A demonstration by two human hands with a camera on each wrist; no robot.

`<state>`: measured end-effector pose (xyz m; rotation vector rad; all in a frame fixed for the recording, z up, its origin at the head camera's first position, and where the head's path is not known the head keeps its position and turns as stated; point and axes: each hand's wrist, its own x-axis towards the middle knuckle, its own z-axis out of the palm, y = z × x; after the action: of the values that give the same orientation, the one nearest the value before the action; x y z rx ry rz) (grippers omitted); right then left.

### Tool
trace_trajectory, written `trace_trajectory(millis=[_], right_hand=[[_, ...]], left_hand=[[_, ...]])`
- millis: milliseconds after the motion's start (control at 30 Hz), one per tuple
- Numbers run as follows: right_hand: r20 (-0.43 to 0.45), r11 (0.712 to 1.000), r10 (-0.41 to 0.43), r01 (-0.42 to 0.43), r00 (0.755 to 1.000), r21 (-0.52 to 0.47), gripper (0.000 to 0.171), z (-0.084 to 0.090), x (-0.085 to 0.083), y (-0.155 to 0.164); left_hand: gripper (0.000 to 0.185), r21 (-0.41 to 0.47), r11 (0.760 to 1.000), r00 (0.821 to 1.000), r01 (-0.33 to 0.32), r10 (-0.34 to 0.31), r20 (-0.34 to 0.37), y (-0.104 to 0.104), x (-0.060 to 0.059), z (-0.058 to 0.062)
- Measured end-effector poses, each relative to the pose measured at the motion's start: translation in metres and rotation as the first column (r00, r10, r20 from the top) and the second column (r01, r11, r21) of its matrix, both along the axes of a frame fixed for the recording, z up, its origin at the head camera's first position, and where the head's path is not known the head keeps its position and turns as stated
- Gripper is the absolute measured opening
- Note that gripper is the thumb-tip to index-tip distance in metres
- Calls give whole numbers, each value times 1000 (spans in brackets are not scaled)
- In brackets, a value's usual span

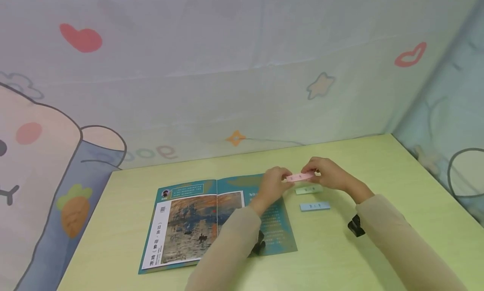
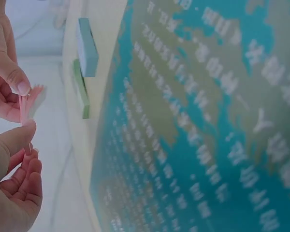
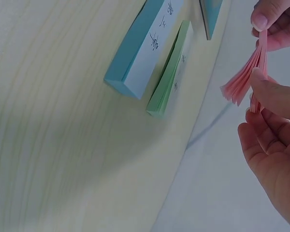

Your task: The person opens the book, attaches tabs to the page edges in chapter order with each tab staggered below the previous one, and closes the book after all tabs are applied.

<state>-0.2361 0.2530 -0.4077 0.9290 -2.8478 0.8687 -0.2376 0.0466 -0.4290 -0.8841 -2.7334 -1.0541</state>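
Both hands pinch a small pad of pink sticky notes (image 1: 300, 176) above the table. The left hand (image 1: 270, 184) grips its left end, the right hand (image 1: 328, 173) its right end, thumbs against fingertips. In the right wrist view, the loose sheets of the pink pad (image 3: 242, 81) fan out between the two hands. Handwriting marks its front strip in the head view. Just below the hands lies a green sticky note pad (image 1: 309, 190). Nearer the person is a blue sticky note pad (image 1: 315, 206), also with writing on its upper face.
An open magazine (image 1: 196, 224) with a painting of boats on water lies to the left, partly under the left forearm. Pale wood-grain table (image 1: 340, 249) surrounds the pads. A printed cloth (image 1: 211, 93) hangs behind the table, another at the right.
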Motion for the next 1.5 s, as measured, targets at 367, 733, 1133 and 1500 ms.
trace_trajectory(millis=[367, 733, 1133, 1500], right_hand=[[11, 1000, 17, -16, 1000, -15, 20, 7, 11, -3], [-43, 995, 83, -85, 996, -50, 22, 15, 25, -9], [-23, 989, 118, -119, 993, -85, 23, 19, 42, -15], [-16, 984, 148, -149, 989, -93, 23, 26, 64, -20]], left_hand=[[21, 8, 1000, 1000, 3, -3, -26, -6, 11, 14], [17, 69, 996, 998, 56, -57, 9, -18, 25, 24], [18, 58, 996, 997, 72, -74, 37, -35, 43, 33], [16, -4, 997, 996, 78, -78, 42, -43, 65, 41]])
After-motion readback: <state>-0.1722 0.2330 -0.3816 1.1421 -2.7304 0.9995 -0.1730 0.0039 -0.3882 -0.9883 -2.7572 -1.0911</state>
